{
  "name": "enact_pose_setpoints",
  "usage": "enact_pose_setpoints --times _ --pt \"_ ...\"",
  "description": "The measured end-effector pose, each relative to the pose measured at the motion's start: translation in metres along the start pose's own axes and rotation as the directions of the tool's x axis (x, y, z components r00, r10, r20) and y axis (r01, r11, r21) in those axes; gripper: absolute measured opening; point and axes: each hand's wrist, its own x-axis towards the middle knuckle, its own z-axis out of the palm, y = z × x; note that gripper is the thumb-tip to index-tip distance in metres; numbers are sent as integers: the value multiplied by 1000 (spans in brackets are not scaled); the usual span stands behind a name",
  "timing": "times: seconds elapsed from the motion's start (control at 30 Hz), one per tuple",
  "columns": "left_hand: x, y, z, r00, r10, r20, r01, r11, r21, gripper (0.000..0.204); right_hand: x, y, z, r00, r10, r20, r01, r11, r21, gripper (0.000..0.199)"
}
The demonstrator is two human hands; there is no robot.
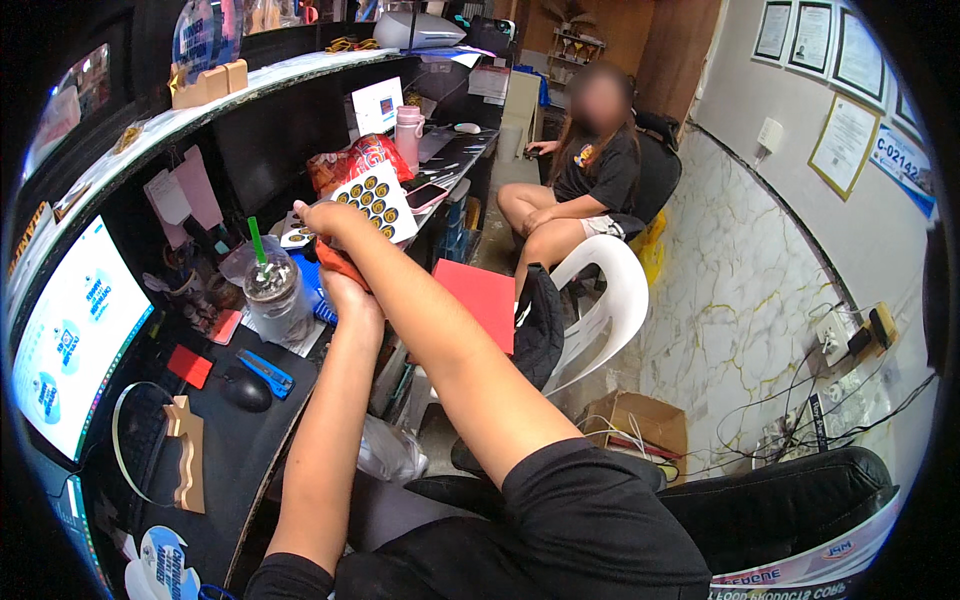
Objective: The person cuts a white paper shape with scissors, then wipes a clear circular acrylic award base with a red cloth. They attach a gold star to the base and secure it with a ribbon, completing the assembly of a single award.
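Both hands over bench (250, 440) edge. Left hand (352, 290) fingers closed on red cloth (338, 264), bunched for grip. Right hand (325, 220) just above cloth, fingers curled; grip unclear. Iced drink cup (275, 295) beside.

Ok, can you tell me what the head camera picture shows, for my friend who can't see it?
Two bare hands meet over a dark desk: the left hand and right hand grip a red-orange thing, too hidden to identify. Beside them stands an iced drink cup with a green straw, and further back another person sits on a chair.
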Motion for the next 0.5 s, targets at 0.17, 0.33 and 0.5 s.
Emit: enact_pose_setpoints --times 0.17,0.33,0.5 --pt "0 -2 -4 998 -3 57 0 999 52 39 2 9 4 989 -74 -126 50 981 -188 78" --pt "3 -6 -11 995 -39 89 40 999 -8 40 12 19 11 991 -65 -113 61 997 -40 73" --pt "13 10 -2 999 -26 22 27 999 -42 42 25 5 9 999 20 46 -25 994 102 79"
